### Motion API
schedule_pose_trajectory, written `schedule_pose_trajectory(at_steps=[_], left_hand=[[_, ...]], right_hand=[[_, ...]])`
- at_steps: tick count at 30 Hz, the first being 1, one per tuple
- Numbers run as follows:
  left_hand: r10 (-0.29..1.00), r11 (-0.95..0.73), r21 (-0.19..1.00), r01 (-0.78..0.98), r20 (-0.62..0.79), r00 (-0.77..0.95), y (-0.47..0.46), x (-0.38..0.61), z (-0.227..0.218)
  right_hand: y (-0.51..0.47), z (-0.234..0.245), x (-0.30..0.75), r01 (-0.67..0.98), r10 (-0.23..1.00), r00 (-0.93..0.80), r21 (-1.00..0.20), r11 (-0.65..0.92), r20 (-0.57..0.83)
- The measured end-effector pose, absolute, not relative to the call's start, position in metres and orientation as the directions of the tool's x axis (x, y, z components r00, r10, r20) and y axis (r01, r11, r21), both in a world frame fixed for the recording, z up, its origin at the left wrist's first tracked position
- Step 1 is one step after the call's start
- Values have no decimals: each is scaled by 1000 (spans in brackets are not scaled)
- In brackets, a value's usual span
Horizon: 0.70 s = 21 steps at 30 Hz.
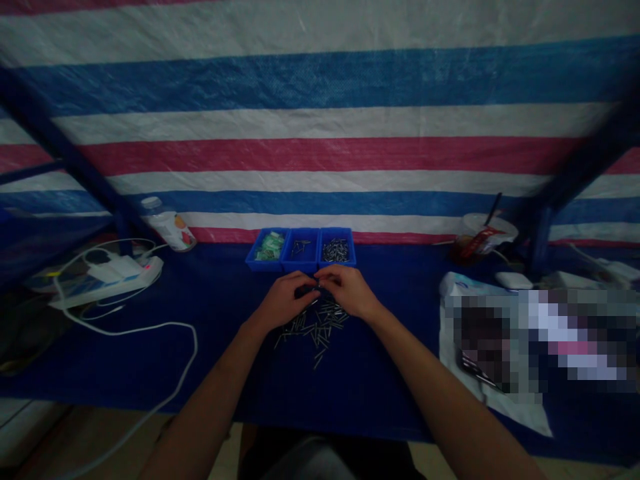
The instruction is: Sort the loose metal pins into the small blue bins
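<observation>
A dark blue cloth-covered table [390,387] carries three small blue plastic trays [300,265] in a row. Just before them, the left hand [285,303] and right hand [351,292] meet, fingertips pinching a small dark piece [309,291], too dim to identify, over loosely scattered thin silvery metal pins [317,328].

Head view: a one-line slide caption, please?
The left hand and right hand meet over scattered metal pins on a blue tabletop, three blue bins behind.

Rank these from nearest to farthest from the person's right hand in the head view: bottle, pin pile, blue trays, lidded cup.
1. Pin pile, directly beneath the right hand.
2. Blue trays, just behind.
3. Lidded cup, back right.
4. Bottle, back left.
</observation>
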<state>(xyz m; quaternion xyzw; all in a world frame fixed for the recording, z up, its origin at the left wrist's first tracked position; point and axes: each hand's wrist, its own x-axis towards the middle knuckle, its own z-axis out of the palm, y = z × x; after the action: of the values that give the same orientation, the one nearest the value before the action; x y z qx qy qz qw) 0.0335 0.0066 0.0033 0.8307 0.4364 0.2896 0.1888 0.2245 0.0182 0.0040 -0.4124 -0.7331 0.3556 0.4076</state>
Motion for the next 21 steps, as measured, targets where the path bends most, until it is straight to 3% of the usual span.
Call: schedule_pose_trajectory(at_steps=[8, 16, 21], left_hand=[[834, -551, 584, 596, 378, 401, 8, 33, 3], [843, -536, 612, 581, 422, 333, 7, 33, 7], [853, -521, 642, 563, 421, 310, 6, 33, 8]], right_hand=[[21, -5, 217, 43, 955, -237, -980, 194, 179], [18, 2, 222, 225, 918, -296, -914, 337, 266], [19, -1, 221, 247, 900, -345, -899, 362, 267]])
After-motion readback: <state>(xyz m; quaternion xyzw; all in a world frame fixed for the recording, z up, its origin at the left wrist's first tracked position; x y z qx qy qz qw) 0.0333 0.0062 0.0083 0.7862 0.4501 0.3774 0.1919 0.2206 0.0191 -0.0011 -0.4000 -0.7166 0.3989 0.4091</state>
